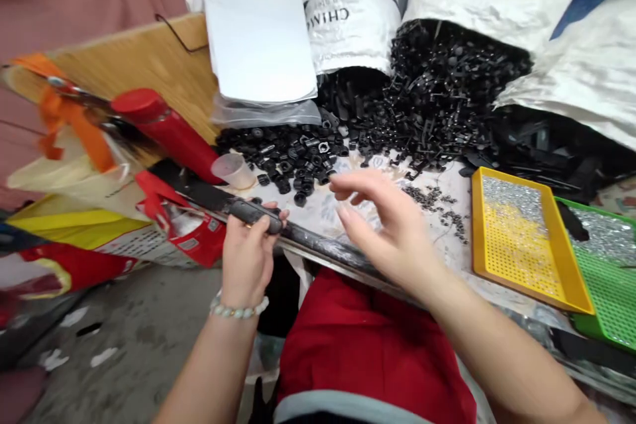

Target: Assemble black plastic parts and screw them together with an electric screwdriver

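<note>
My left hand (pixel 247 255) grips a black elongated plastic part (pixel 253 214) between thumb and fingers, just above a long dark metal-edged bar (pixel 328 252) along the table's near side. My right hand (pixel 382 225) hangs over the patterned table top with its fingers apart, holding nothing. Closest to its fingertips lies a heap of black plastic nut-like fittings (pixel 283 162). A scatter of tiny dark parts (pixel 432 202) lies to its right. Behind these, a larger mound of black plastic clips (pixel 437 99) spills from white woven sacks (pixel 348 6).
A yellow perforated tray (pixel 521 238) and a green one (pixel 609 278) hold small silvery parts at right. A red bottle (pixel 163 132), a plastic cup (pixel 233 171) and white papers (pixel 258 33) stand behind my left hand. Concrete floor (pixel 124 338) lies below left.
</note>
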Motion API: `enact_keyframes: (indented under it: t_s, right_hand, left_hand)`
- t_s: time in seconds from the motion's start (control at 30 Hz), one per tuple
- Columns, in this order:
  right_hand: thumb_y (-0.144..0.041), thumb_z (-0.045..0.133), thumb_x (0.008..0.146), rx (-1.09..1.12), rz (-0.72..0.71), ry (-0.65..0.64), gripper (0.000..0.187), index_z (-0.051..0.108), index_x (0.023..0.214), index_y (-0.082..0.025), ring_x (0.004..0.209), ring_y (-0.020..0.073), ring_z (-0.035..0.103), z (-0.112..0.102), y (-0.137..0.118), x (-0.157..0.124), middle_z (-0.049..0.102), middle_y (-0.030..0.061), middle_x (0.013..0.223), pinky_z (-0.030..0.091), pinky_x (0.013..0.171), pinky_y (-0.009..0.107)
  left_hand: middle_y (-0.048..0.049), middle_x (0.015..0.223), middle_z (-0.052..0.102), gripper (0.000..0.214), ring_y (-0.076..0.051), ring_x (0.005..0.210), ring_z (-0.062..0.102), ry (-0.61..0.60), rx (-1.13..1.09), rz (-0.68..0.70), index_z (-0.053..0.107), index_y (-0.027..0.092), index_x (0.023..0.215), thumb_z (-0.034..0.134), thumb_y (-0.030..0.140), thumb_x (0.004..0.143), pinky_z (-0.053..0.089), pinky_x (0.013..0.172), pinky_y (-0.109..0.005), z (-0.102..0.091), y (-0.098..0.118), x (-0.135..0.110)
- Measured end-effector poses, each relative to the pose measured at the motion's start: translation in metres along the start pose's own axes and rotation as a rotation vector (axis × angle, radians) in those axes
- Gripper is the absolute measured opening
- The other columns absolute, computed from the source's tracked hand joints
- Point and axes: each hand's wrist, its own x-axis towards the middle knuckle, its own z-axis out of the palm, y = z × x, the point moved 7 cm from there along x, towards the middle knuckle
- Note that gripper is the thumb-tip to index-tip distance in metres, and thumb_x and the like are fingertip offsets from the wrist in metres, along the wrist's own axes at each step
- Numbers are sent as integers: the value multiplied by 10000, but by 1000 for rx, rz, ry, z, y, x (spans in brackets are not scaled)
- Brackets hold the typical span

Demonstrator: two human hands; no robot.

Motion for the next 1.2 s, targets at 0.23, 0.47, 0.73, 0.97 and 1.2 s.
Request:
enact_keyframes:
  t_s: [0.23, 0.47, 0.73, 0.97, 1.2]
  right_hand:
    - [-121, 323, 899, -762, 75, -656, 291, 579, 1035, -117, 889, 223, 618, 144, 94, 31, 520, 167, 1125, 525, 735, 364]
    - [-145, 414, 862, -577, 58, -540, 197, 536, 1016, -133, 881, 199, 570, 128, 94, 5, 525, 122, 1065, 508, 769, 352]
    - [-162, 514, 811, -97, 181, -119, 298, 527, 1106, -203, 848, 134, 529, 31, 78, -33, 499, 67, 1017, 509, 749, 311]
    - [-220, 545, 838, -88, 163, 36, 273, 558, 1111, -210, 871, 134, 541, -25, 82, -54, 510, 70, 1023, 519, 754, 303]
    - [-308, 615, 812, 18, 312, 185, 270, 599, 1065, -215, 793, 109, 575, -50, 102, -74, 560, 48, 1004, 527, 743, 283]
  left_hand:
    - [-28, 1177, 596, 433, -176, 1042, 622, -57, -34, -82, 461, 304, 1163, 606, 200, 768, 427, 991, -385, -20, 6, -11]
    - [-61, 1325, 508, 605, -174, 1117, 583, -181, -51, -155, 339, 343, 1319, 595, 187, 793, 429, 990, -365, -2, -12, -17]
    - [-78, 1346, 509, 782, -175, 1198, 529, -461, 123, -138, 172, 297, 1448, 592, 174, 800, 394, 1023, -301, 75, -35, -30]
    - [-128, 1436, 402, 795, -233, 1270, 463, -539, 270, -23, 210, 265, 1447, 602, 141, 766, 377, 1044, -367, 128, -39, -45]
    - [-124, 1492, 313, 722, -290, 1379, 285, -573, 491, 147, 301, 222, 1412, 625, 203, 767, 239, 1131, -420, 156, -42, -55]
